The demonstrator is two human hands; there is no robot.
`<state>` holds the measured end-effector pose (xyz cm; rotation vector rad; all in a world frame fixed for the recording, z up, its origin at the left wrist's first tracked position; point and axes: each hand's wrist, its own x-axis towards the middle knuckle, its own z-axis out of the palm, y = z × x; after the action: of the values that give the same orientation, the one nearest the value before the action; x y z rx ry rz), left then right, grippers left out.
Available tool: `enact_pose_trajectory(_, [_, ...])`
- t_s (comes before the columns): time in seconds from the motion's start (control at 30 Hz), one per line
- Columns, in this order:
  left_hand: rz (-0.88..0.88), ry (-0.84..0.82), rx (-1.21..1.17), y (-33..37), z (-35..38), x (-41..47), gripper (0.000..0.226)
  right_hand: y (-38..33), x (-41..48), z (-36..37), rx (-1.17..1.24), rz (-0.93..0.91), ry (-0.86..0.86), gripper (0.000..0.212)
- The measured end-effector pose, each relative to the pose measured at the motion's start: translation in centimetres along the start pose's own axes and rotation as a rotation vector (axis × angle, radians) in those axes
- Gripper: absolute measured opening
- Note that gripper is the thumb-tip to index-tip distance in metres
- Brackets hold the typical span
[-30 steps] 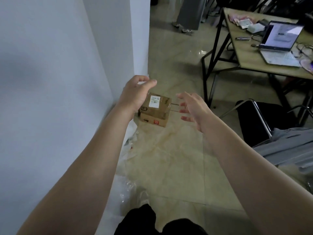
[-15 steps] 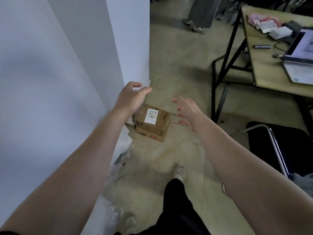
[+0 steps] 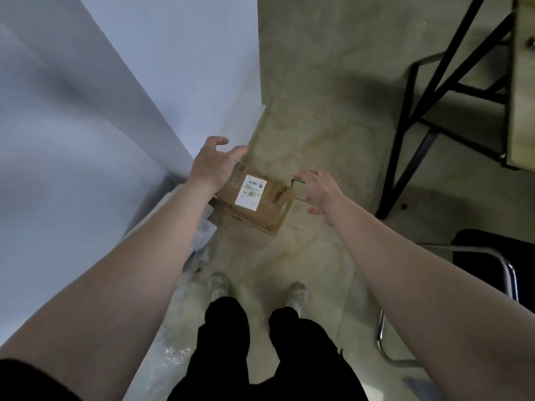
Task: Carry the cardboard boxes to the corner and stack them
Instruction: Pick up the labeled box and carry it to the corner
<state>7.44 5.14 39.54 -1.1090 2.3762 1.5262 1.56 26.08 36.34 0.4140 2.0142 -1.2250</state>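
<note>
A small brown cardboard box (image 3: pixel 260 202) with a white shipping label lies on top of another brown box (image 3: pixel 223 208), whose edge shows beneath it, on the tiled floor by the white wall corner. My left hand (image 3: pixel 212 164) hovers over the box's far left corner, fingers spread, hiding that corner. My right hand (image 3: pixel 320 191) is held out just right of the box, fingers apart, not touching it. Both hands hold nothing.
White wall (image 3: pixel 115 111) fills the left. Clear plastic wrapping (image 3: pixel 191 270) lies along its base. A black-legged table (image 3: pixel 434 111) stands at the right, and a chrome-framed black chair (image 3: pixel 492 256) near my right arm. My feet (image 3: pixel 254 287) stand just short of the boxes.
I have stepped closer and tilted my view down, so the boxes now lie right below my hands. Both feet are now side by side. My hands stay spread on either side of the box.
</note>
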Motion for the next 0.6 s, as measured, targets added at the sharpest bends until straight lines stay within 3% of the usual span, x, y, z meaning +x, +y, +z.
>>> enact_pose_trajectory(0.13, [-0.061,-0.005,0.046,-2.4,2.9,5.9,0.065,0.3,6.7,1.3,0.015,0.061,-0.012,0.067])
enact_pose_trajectory(0.3, [-0.101,-0.022,0.142,-7.3,6.7,14.6,0.081,1.7,15.1,4.3,0.07,0.131,0.018,0.08])
enact_pose_trajectory(0.4, [-0.137,-0.064,0.204,-11.5,9.7,20.9,0.094,4.2,21.5,6.8,0.149,0.251,0.064,0.103])
enact_pose_trajectory(0.47, [-0.144,-0.058,0.246,-14.2,11.5,25.0,0.098,6.0,25.7,8.3,0.173,0.303,0.117,0.103])
enact_pose_trajectory(0.5, [-0.143,-0.049,0.273,-15.7,12.4,27.1,0.101,7.3,28.0,9.0,0.176,0.332,0.13,0.101])
enact_pose_trajectory(0.6, [-0.151,-0.051,0.42,-20.3,15.0,31.8,0.113,11.1,33.1,11.7,0.185,0.353,0.148,0.068])
